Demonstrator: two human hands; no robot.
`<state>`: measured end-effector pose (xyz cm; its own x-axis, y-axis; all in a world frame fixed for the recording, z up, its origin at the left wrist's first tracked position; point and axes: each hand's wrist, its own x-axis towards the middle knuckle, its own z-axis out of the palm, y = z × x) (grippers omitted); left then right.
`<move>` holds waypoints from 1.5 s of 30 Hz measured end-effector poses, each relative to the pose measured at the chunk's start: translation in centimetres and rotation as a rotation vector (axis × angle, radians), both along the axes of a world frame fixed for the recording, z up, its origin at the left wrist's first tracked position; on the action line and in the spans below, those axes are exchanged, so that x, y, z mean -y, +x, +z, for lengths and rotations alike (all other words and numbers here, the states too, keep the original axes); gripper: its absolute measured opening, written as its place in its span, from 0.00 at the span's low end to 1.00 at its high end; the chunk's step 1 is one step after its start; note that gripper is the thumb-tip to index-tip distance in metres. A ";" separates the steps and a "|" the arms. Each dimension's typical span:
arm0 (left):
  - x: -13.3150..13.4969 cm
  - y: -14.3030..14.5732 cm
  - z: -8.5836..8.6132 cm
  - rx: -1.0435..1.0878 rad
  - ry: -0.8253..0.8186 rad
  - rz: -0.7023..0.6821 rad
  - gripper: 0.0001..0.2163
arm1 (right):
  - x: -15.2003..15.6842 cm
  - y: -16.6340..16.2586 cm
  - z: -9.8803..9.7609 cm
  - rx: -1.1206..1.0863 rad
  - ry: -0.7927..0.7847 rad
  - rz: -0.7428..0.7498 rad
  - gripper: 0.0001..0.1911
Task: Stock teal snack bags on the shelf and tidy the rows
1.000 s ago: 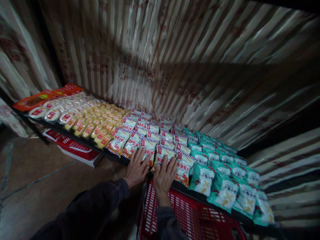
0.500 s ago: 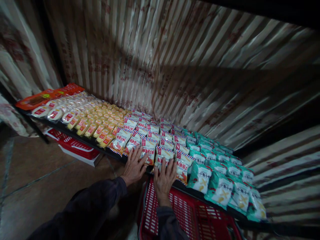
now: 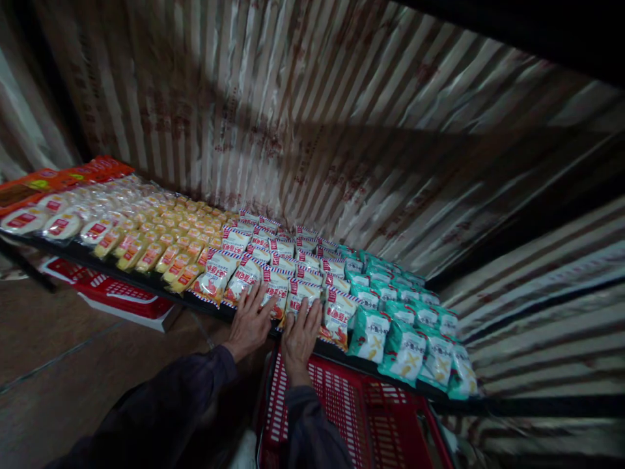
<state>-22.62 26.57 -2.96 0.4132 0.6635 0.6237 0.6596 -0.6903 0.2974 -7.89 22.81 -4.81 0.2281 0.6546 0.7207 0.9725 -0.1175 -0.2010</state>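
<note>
My left hand rests its outstretched fingers on the front row of white snack bags with striped edges and red print. Right beside it, my right hand lies with fingers extended against the lower front of another white snack bag in that row. Neither hand is wrapped round a bag. The white bags lean in several rows on a dark shelf, between small yellow wrapped packs on the left and teal snack bags on the right.
Round white wrapped packs and a large orange packet occupy the shelf's left end. Below the shelf are a large red basket and, to the left, another red basket. A striped, wrinkled sheet hangs behind.
The camera has turned, so the shelf sits farther left in view. The gap between the white bags under my two hands has narrowed. My hands stay on the front row.
</note>
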 end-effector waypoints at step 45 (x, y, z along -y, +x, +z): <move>3.3 6.4 0.4 -0.043 0.026 -0.170 0.26 | 3.3 7.5 0.4 -0.173 -0.034 -0.100 0.26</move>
